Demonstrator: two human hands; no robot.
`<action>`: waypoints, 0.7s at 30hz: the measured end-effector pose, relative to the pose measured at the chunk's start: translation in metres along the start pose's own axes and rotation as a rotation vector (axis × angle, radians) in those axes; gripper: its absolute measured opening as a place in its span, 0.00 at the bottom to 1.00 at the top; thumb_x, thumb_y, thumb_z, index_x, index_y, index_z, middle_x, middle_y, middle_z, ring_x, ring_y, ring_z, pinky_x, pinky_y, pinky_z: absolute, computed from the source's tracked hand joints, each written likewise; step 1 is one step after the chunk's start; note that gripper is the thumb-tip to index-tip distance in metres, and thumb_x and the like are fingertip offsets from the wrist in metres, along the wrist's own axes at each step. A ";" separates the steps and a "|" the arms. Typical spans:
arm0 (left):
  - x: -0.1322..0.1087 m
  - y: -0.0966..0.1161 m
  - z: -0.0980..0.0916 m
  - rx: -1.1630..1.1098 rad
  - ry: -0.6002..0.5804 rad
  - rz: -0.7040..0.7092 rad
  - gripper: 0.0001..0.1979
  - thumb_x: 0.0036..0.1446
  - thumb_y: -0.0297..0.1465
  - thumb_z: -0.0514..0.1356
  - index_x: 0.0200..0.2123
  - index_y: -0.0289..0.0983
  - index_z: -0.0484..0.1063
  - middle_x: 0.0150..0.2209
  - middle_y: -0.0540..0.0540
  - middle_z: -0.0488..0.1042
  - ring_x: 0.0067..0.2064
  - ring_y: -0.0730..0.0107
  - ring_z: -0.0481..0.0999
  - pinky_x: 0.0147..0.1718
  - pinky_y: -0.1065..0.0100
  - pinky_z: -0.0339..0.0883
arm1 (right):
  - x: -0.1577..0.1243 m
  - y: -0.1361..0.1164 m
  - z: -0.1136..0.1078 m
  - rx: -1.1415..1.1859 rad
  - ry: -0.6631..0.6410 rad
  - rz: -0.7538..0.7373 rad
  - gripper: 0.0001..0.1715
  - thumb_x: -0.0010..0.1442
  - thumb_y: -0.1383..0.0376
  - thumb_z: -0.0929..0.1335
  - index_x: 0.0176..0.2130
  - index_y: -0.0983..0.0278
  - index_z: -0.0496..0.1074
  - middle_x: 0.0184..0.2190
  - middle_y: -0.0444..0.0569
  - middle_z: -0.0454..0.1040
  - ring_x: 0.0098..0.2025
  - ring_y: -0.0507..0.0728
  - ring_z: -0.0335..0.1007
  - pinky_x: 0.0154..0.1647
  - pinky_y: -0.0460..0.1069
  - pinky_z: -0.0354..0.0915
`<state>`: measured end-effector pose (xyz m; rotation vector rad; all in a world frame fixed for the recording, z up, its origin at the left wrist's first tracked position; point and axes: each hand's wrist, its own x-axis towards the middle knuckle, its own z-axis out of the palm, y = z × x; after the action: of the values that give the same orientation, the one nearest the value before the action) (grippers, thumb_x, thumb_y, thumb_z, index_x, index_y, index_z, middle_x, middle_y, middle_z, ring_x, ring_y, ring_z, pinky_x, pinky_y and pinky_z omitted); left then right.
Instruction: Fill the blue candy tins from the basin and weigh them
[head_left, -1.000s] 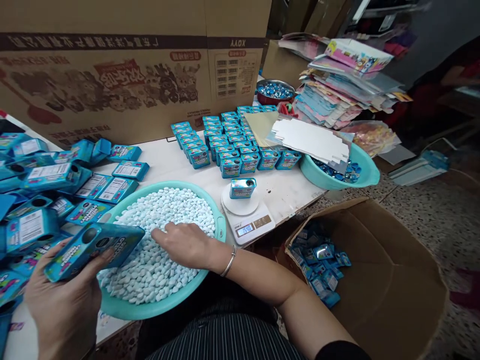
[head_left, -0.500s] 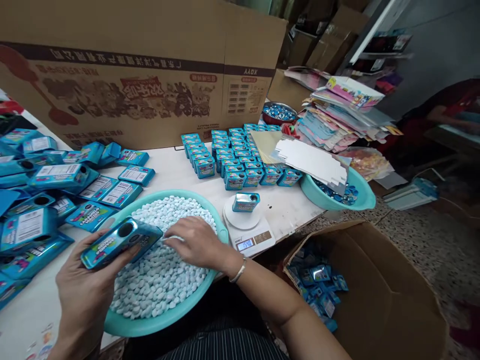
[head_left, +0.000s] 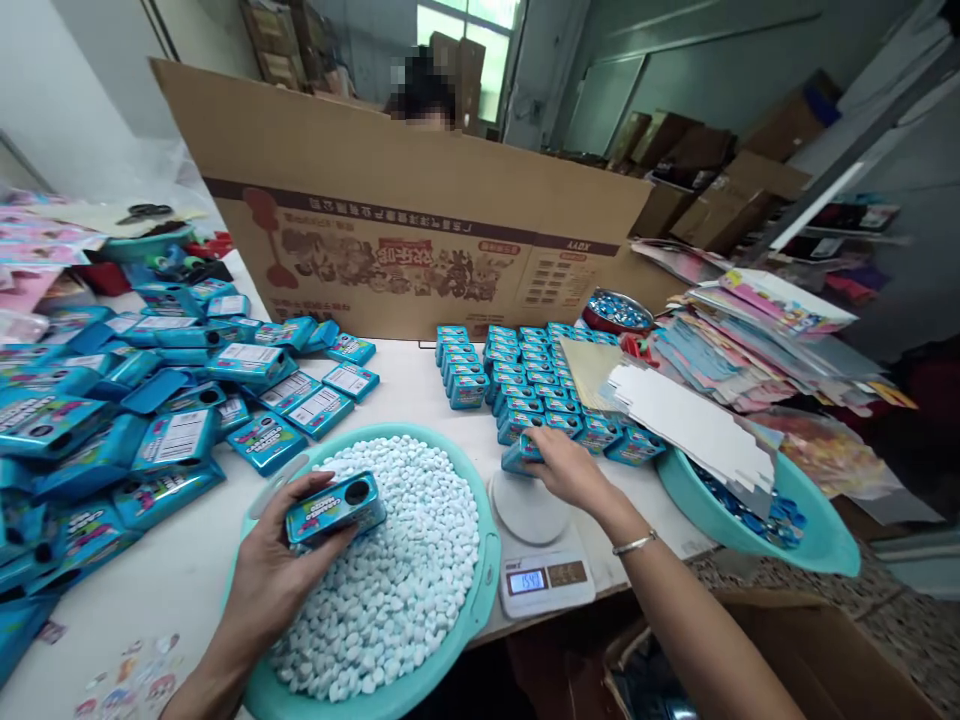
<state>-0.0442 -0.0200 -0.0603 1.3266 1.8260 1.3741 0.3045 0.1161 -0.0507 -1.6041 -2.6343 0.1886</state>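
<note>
My left hand (head_left: 289,560) is closed around a blue candy tin (head_left: 335,512), tilted over the candies, its round dark opening showing. Under it, a teal basin (head_left: 486,560) is heaped with small pale-blue candies (head_left: 405,580). My right hand (head_left: 564,465) grips another blue tin (head_left: 520,455) by its top, just beyond the round plate of a white kitchen scale (head_left: 531,510). The scale's lit display reads about 154, its last digit unclear. Behind that tin stand rows of upright blue tins (head_left: 517,375). Whether the gripped tin touches the table I cannot tell.
Blue tins (head_left: 172,440) lie piled at the left. A large cardboard box (head_left: 420,190) stands across the back. White card sheets (head_left: 690,420) rest over a second teal basin (head_left: 817,500); an open carton (head_left: 787,650) sits at lower right. A person's head shows behind the box.
My right hand has moved from the candies to the scale and lifted its tin off the plate toward the rows. My left hand still holds its tin. The view has shifted up and left.
</note>
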 end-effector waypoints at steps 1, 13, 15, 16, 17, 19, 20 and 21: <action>0.000 0.000 -0.001 -0.010 0.001 0.004 0.28 0.42 0.46 0.70 0.46 0.42 0.74 0.47 0.43 0.78 0.50 0.50 0.79 0.52 0.53 0.75 | 0.013 -0.002 -0.004 0.022 0.018 -0.020 0.22 0.64 0.64 0.68 0.57 0.63 0.66 0.53 0.57 0.72 0.55 0.64 0.68 0.51 0.54 0.63; -0.001 0.001 0.001 -0.056 -0.124 0.031 0.20 0.44 0.42 0.69 0.41 0.41 0.76 0.41 0.45 0.81 0.42 0.55 0.82 0.44 0.59 0.78 | 0.129 -0.052 0.006 -0.163 0.006 -0.051 0.26 0.65 0.69 0.64 0.62 0.67 0.64 0.57 0.65 0.67 0.58 0.68 0.62 0.56 0.60 0.58; 0.002 0.004 0.001 -0.066 -0.117 0.031 0.20 0.44 0.42 0.69 0.40 0.40 0.76 0.40 0.46 0.80 0.41 0.57 0.81 0.44 0.59 0.78 | 0.113 -0.058 0.002 -0.065 0.126 -0.053 0.25 0.67 0.66 0.63 0.61 0.67 0.64 0.58 0.64 0.66 0.59 0.68 0.61 0.58 0.60 0.58; 0.004 0.006 0.001 -0.069 -0.101 0.035 0.20 0.44 0.41 0.69 0.41 0.40 0.76 0.40 0.46 0.80 0.41 0.57 0.81 0.45 0.59 0.77 | 0.100 -0.063 0.001 0.025 0.179 -0.080 0.23 0.68 0.63 0.63 0.60 0.66 0.65 0.57 0.63 0.67 0.59 0.67 0.61 0.58 0.59 0.59; 0.007 0.009 -0.001 -0.071 -0.085 0.041 0.21 0.44 0.41 0.69 0.41 0.40 0.76 0.40 0.46 0.80 0.41 0.58 0.81 0.46 0.59 0.77 | 0.085 -0.069 0.001 0.132 0.206 -0.126 0.22 0.68 0.61 0.63 0.59 0.65 0.66 0.55 0.61 0.69 0.58 0.65 0.63 0.58 0.58 0.60; 0.015 0.017 -0.003 -0.076 -0.064 0.059 0.21 0.44 0.40 0.69 0.42 0.39 0.75 0.40 0.46 0.79 0.41 0.59 0.80 0.46 0.59 0.76 | 0.050 -0.086 0.006 0.320 0.129 -0.261 0.23 0.69 0.57 0.63 0.59 0.63 0.66 0.53 0.57 0.71 0.57 0.62 0.66 0.58 0.56 0.62; 0.019 0.022 -0.004 -0.075 -0.069 0.069 0.22 0.44 0.40 0.69 0.42 0.38 0.75 0.40 0.46 0.79 0.41 0.59 0.80 0.45 0.59 0.76 | 0.033 -0.096 0.011 0.364 0.039 -0.328 0.26 0.68 0.54 0.64 0.60 0.63 0.65 0.54 0.57 0.71 0.57 0.63 0.66 0.58 0.57 0.63; 0.025 0.029 -0.003 -0.073 -0.083 0.083 0.22 0.44 0.40 0.69 0.42 0.38 0.74 0.39 0.46 0.79 0.40 0.59 0.80 0.44 0.60 0.76 | 0.016 -0.108 0.017 0.367 -0.058 -0.376 0.34 0.65 0.51 0.67 0.63 0.64 0.62 0.55 0.59 0.71 0.59 0.64 0.65 0.59 0.59 0.63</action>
<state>-0.0453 0.0014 -0.0291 1.4142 1.6679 1.3928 0.1998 0.0802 -0.0534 -0.9910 -2.6773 0.6585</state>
